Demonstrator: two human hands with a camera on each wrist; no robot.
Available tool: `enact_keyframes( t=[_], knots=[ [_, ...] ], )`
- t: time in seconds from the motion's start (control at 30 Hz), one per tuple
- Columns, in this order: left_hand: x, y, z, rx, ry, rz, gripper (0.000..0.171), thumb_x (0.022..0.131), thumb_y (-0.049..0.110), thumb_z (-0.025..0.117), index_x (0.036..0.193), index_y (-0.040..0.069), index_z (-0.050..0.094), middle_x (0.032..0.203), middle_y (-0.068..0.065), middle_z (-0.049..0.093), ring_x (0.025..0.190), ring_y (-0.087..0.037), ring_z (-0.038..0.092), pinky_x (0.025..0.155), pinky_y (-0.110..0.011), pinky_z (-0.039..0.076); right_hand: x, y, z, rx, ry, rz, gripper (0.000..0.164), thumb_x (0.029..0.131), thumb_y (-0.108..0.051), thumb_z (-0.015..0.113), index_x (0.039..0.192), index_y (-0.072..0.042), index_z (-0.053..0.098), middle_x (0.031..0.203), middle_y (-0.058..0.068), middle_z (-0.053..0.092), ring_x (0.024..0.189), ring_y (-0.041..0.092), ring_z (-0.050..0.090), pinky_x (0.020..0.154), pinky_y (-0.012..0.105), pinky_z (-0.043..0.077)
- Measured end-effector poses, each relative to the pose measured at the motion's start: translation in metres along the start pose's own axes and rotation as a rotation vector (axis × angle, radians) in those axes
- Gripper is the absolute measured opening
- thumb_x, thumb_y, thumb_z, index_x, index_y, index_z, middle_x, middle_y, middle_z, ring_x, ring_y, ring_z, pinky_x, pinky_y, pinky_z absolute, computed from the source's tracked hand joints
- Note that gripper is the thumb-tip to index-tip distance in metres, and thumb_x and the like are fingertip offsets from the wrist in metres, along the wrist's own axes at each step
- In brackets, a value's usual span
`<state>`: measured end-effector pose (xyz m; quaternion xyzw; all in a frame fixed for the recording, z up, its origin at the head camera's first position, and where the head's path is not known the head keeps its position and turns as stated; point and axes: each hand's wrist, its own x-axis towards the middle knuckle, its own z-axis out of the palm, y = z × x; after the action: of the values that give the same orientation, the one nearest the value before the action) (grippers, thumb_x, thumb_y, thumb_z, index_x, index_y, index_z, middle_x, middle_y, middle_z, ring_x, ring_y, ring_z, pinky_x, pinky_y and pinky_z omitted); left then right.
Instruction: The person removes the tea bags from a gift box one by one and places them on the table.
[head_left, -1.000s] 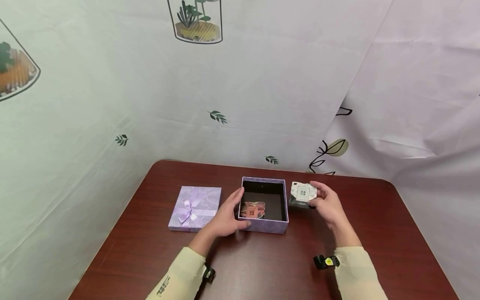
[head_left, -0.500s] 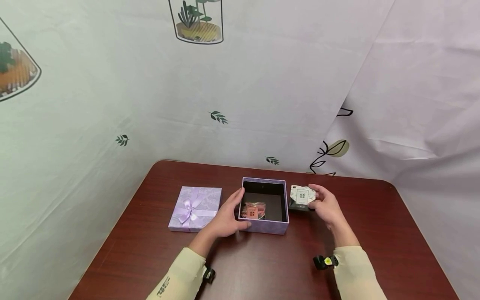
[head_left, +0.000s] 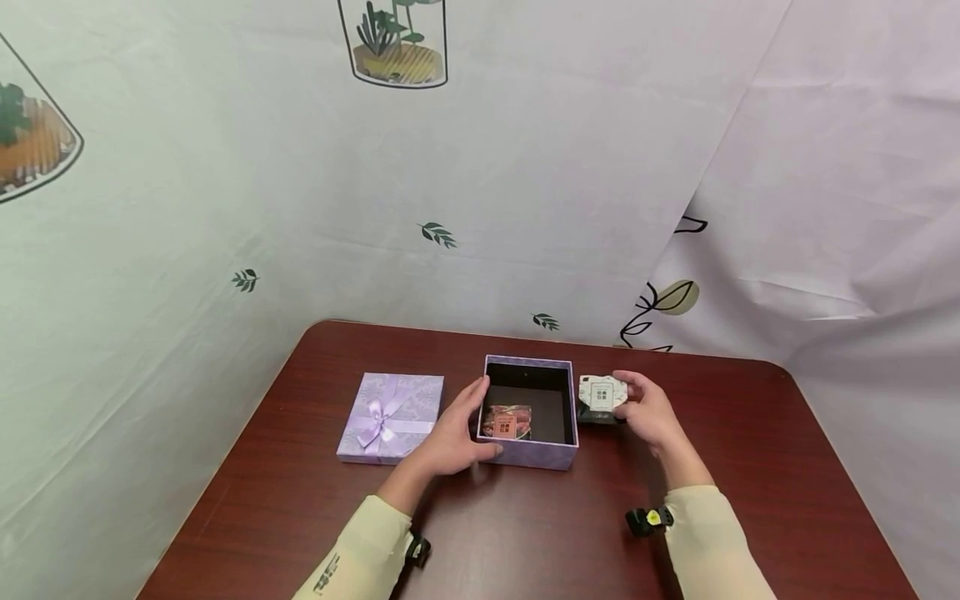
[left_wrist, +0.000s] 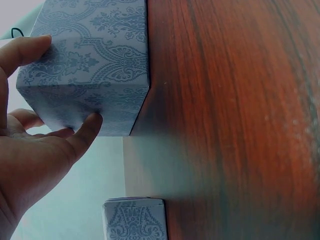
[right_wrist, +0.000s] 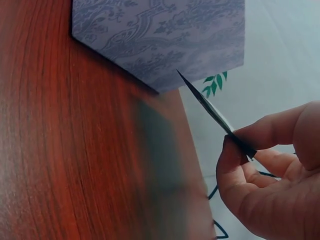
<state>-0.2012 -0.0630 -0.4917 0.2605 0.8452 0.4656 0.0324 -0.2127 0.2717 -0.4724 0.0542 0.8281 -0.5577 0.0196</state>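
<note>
Just beside the right wall of a lidless purple gift box [head_left: 536, 456], a person's right hand [head_left: 651, 415] pinches a black-and-white packet [head_left: 603, 393] by one edge between thumb and fingers. Raised above the tabletop, the packet turns a white label with dark printed characters toward the head camera and shows almost edge-on from the right wrist; whether its tip touches the box cannot be told. Across from it, the left hand [head_left: 450, 435] grips the box at its near left corner, the thumb along the near wall and the fingers against the left one. Against the box's black lining, in the near left part, lies a red packet [head_left: 507, 422] with a printed label. Damask-like patterning covers the outer walls. To the left, behind the left forearm, the matching lid [head_left: 417, 392] lies flat, topped with a lilac ribbon bow [head_left: 377, 422]. Pale yellow sleeves [head_left: 708, 533] cover both forearms, with a black strap device [head_left: 649, 521] near the right wrist. All of it is set on a dark reddish wooden table [head_left: 517, 533], backed by a white cloth [head_left: 540, 183] printed with leaf sprigs and potted plants.
</note>
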Motion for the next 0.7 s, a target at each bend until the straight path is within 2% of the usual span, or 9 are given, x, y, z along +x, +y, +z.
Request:
enact_keyframes(
  t=[0.3,0.7],
  knots=[
    [0.001,0.0,0.0,0.004,0.0,-0.001,0.103,0.075,0.013,0.086,0.158,0.001,0.024,0.161,-0.018,0.022,0.144,-0.033,0.026,0.112,-0.049,0.028,0.004,0.008,-0.002,-0.05,-0.022,0.035,0.061,0.083,0.015,0.057,0.142,0.006,0.047,0.121,0.026,0.057,0.107,0.033,0.052,0.077,0.029,0.045],
    [0.001,0.001,0.0,0.001,0.001,-0.001,0.104,0.075,0.012,0.086,0.157,0.0,0.024,0.161,-0.018,0.023,0.144,-0.033,0.027,0.112,-0.049,0.028,0.008,0.018,-0.001,-0.057,-0.042,0.056,0.059,0.083,0.016,0.055,0.141,0.007,0.048,0.121,0.026,0.057,0.105,0.033,0.052,0.076,0.027,0.046]
  ],
)
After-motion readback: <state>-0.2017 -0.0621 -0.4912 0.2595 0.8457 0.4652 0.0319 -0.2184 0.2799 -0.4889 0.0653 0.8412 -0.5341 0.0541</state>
